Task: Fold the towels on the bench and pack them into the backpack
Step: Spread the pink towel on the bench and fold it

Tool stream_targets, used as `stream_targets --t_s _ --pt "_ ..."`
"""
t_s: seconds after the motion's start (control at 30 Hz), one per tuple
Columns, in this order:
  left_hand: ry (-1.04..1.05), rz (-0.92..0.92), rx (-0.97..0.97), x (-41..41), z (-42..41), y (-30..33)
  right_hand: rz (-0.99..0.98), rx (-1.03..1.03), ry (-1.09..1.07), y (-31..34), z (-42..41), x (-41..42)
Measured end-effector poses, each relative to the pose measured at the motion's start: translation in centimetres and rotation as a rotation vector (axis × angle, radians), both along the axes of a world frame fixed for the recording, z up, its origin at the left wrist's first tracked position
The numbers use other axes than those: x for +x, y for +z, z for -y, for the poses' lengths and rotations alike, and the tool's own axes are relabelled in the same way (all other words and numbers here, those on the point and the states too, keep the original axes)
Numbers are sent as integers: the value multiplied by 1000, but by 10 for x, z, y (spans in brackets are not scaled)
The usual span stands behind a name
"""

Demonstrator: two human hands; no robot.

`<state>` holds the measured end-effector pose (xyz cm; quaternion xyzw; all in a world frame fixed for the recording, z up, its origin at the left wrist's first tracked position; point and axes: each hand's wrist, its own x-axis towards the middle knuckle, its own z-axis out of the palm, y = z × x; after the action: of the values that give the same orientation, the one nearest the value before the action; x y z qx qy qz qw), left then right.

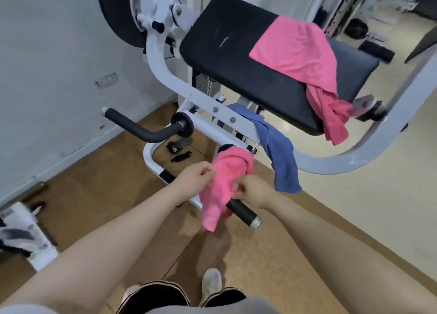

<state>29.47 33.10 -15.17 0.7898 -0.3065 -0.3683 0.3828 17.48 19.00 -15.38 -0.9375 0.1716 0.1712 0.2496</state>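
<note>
Pink terry cloth hung between the person's two hands: a small pink towel (221, 183) draped over the near black handle (243, 212) of a white-framed gym machine (163, 70). The left hand (194, 179) pinched the towel's upper left edge between thumb and curled fingers, and the right hand (254, 191) pinched its right edge lower down, just above the handle's grip. The towel's lower end dangled free below the handle.

A blue towel (279, 153) hung over the white frame just beside and behind the right hand, touching the pink one's far side or very nearly (the overlap made it hard to tell). A larger pink towel (300, 51) lay partly spread on the black padded bench (227, 53), its twisted end trailing off the front right corner.

A second black handle (142, 131) stuck out to the left. Small dark items (179, 148) lay on the brown floor mat (94, 195) under the frame. The person's pale shoes (211, 281) showed at the bottom, and a black-and-white object (26, 238) sat blurred at the left edge.
</note>
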Motion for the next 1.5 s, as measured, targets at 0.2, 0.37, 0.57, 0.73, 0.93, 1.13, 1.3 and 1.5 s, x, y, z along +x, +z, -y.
stream_targets --t_s 0.2,0.37,0.57,0.73,0.93,1.13,1.3,1.5 --pt "126 41 -77 -9 -28 12 175 137 103 23 -10 32" --pt "429 -131 -292 0 -91 33 388 454 -23 72 -85 80" --pt "733 -113 -558 -5 -223 63 394 601 233 94 -230 112" --pt "882 62 -595 -36 -374 76 288 831 492 119 -378 114" --pt "1031 281 -317 -82 -558 72 209 723 779 107 -552 109" --pt "1167 291 -182 -110 -700 75 182 691 957 97 -701 108" --pt "1296 212 -287 -97 -786 64 248 755 874 75 -798 131" --pt "1507 182 -303 -27 -924 61 297 738 1011 55 -929 206"
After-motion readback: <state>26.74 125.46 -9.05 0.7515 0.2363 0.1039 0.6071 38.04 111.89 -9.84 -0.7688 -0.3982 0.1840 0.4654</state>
